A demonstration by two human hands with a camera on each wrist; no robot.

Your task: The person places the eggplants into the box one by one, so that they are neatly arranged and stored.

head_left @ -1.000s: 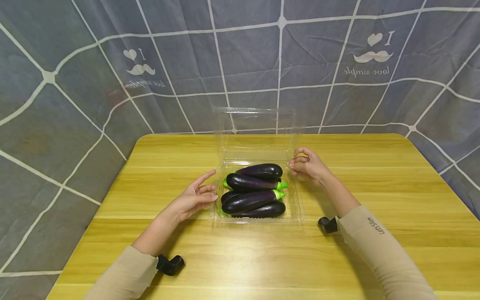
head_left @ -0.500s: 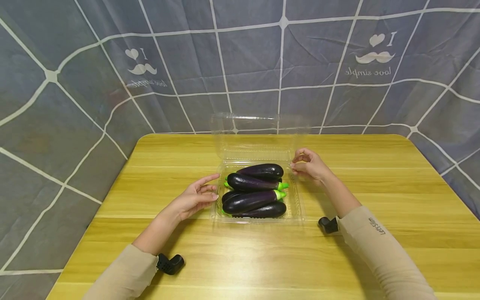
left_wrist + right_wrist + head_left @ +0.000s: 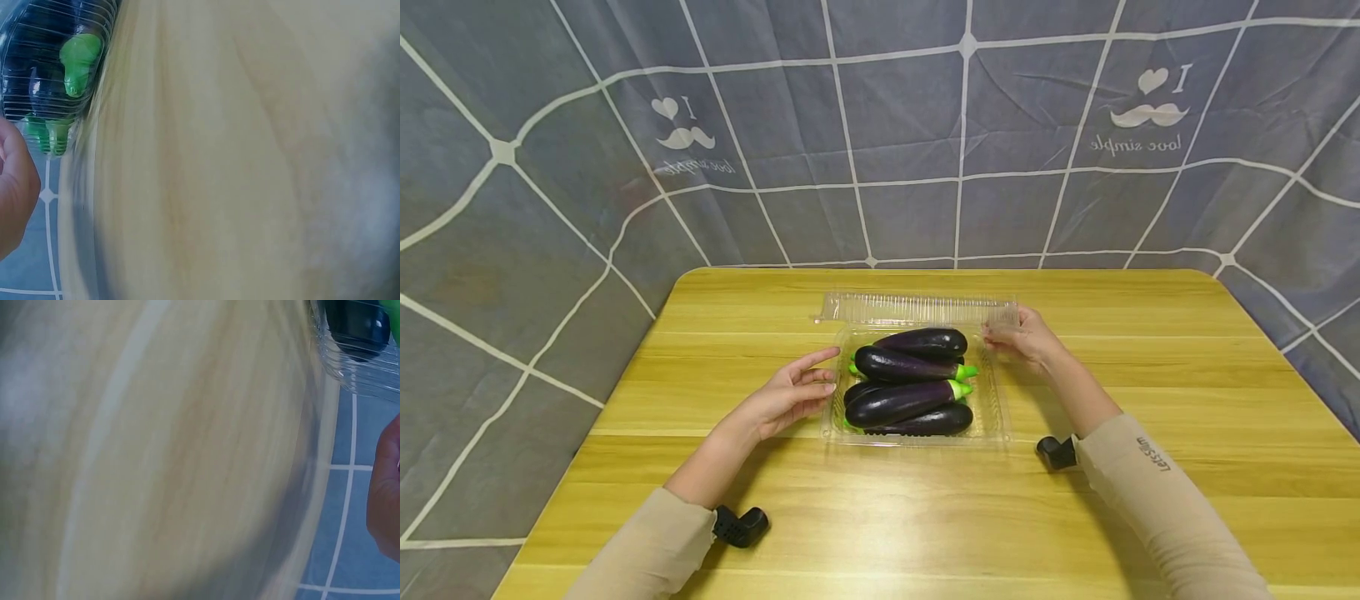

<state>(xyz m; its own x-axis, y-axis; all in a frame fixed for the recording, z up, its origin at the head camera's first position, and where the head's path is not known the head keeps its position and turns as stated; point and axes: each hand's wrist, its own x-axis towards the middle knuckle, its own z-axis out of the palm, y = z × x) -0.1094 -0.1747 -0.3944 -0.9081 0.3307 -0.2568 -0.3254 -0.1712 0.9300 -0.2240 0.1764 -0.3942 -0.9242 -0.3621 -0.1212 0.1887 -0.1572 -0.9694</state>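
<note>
Several dark purple eggplants (image 3: 898, 404) with green stems lie in a clear plastic clamshell container (image 3: 917, 440) in the head view. Its transparent lid (image 3: 917, 308) appears as a narrow ridged band over the back edge. At the container's left wall, my left hand (image 3: 786, 400) touches the side with thumb and loosely extended fingers. My right hand (image 3: 1022, 337) pinches the rim at the back right corner; the lid partly covers its curled fingers. The wrist views catch the container's ridged wall (image 3: 62, 109) and only part of each hand; their fingertips are out of frame.
The container rests on a yellow wood-grain table (image 3: 895, 517). A grey curtain (image 3: 902, 125) with white lines hangs behind and beside it. Black wrist devices (image 3: 741, 527) sit at both tan sleeves (image 3: 1157, 492).
The lid stood upright behind the eggplants and has now swung down to a narrow band, overlapping the right fingers. Both hands keep nearly the same places.
</note>
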